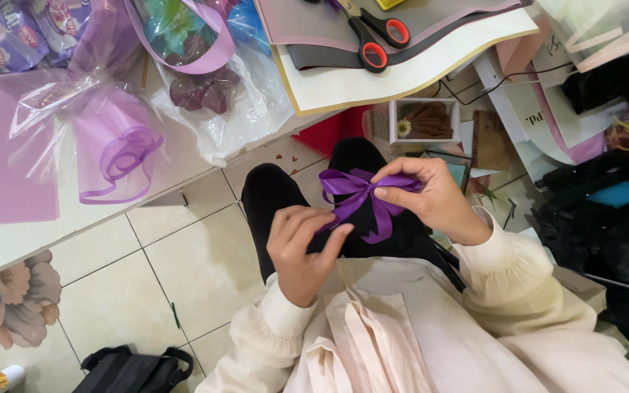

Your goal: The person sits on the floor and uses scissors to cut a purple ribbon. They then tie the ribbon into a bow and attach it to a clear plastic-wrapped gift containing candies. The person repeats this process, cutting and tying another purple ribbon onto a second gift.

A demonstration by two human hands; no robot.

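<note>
A purple satin ribbon bow (362, 195) sits near the middle of the view, over the person's dark-clothed lap. Two loops spread left and right from a pinched centre knot, and two glossy tails curl downward, one toward the near left.

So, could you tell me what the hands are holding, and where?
A purple ribbon bow: right hand pinches its knot, left hand grips a tail.

Purple snack packets (9, 33) in clear wrap lie far up-left of the fingers (394, 175); a small clear-fronted box (425, 121) sits just above them.
</note>
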